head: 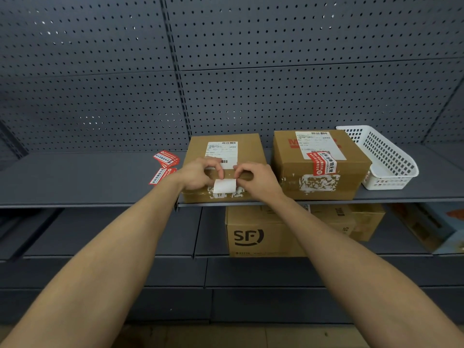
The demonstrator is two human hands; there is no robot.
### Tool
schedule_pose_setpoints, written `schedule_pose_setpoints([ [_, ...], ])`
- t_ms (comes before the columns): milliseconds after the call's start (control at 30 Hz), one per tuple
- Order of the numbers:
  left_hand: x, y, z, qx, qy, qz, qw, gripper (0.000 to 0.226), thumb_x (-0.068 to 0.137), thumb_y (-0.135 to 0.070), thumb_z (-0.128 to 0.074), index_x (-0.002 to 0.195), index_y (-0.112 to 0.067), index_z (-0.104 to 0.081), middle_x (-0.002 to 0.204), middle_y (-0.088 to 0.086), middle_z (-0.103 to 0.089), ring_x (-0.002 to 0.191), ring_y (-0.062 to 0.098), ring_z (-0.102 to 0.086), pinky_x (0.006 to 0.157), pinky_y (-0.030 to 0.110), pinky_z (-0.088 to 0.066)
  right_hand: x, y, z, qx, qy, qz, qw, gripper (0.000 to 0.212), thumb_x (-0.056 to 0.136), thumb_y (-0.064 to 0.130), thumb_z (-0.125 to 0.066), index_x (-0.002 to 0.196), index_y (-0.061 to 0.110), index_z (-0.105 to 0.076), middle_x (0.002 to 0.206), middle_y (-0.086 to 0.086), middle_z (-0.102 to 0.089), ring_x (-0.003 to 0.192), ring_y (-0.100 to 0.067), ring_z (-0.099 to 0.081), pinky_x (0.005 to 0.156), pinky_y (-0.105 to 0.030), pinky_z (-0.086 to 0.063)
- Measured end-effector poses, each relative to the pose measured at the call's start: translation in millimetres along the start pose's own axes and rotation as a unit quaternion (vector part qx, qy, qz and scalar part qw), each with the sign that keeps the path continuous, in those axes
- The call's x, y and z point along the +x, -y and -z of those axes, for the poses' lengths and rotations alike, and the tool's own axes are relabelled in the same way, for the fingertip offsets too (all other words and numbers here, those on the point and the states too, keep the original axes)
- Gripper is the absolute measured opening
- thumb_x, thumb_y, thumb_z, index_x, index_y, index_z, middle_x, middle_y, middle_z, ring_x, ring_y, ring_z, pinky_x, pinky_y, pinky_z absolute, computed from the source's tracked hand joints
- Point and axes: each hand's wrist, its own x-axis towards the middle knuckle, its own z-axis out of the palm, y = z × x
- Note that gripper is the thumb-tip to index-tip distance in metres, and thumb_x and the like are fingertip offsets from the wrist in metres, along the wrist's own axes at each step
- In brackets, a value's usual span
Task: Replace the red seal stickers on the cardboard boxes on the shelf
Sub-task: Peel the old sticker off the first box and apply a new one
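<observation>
Two cardboard boxes stand on the grey shelf (75, 182). At the front top edge of the left box (248, 149), my left hand (198, 174) and my right hand (258, 179) together pinch a sticker (224, 186) that shows its white side and hangs over the box's front face. Torn white residue marks that face below the sticker. The right box (351, 182) carries a red seal sticker (322, 163) folded over its front top edge, with white residue beneath. Loose red seal stickers (165, 158) lie on the shelf left of the left box.
A white plastic basket (391, 156) sits at the right end of the shelf, beside the right box. On the lower shelf stand an SF cardboard box (251, 237) and more cartons to the right. Perforated grey panels back the shelving.
</observation>
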Motion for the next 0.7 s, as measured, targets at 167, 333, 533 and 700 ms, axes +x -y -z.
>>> schedule_pose_setpoints([
  [167, -0.4, 0.5, 1.0, -0.036, 0.006, 0.009, 0.999, 0.036, 0.085, 0.006, -0.081, 0.095, -0.028, -0.078, 0.166, -0.005, -0.045, 0.156, 0.017, -0.036, 0.131, 0.038, -0.026, -1.8, -3.5, 1.2, -0.013, 0.016, 0.015, 1.000, 0.010, 0.090, 0.014, -0.082, 0.094, 0.023, -0.080, 0.128, 0.003, -0.076, 0.131, -0.009, -0.061, 0.109, -0.026, -0.037],
  [333, 1.4, 1.1, 0.4, -0.031, 0.006, 0.015, 0.999, 0.037, 0.085, 0.005, -0.082, 0.094, -0.031, -0.079, 0.166, -0.007, -0.045, 0.158, 0.019, -0.034, 0.132, 0.042, -0.024, -2.1, -3.7, 2.0, -0.026, 0.027, 0.017, 0.999, 0.011, 0.091, 0.015, -0.083, 0.095, 0.025, -0.082, 0.135, 0.003, -0.073, 0.136, -0.009, -0.057, 0.111, -0.021, -0.028],
  [533, 2.0, 2.3, -0.4, -0.031, 0.000, 0.023, 0.999, 0.036, 0.085, 0.005, -0.083, 0.094, -0.030, -0.080, 0.165, -0.009, -0.046, 0.159, 0.020, -0.032, 0.131, 0.041, -0.025, -0.7, -6.9, 1.2, -0.033, 0.038, 0.026, 0.998, 0.013, 0.089, 0.017, -0.085, 0.095, 0.029, -0.083, 0.140, 0.003, -0.071, 0.139, -0.012, -0.056, 0.123, -0.035, -0.034],
  [700, -0.1, -0.3, 1.4, -0.020, 0.007, 0.017, 1.000, 0.034, 0.087, 0.004, -0.082, 0.096, -0.028, -0.080, 0.168, -0.007, -0.043, 0.159, 0.020, -0.030, 0.125, 0.032, -0.024, 1.0, -8.5, 0.5, -0.041, 0.046, 0.024, 0.998, 0.016, 0.088, 0.018, -0.087, 0.094, 0.032, -0.084, 0.141, 0.004, -0.070, 0.140, -0.013, -0.056, 0.124, -0.044, -0.040],
])
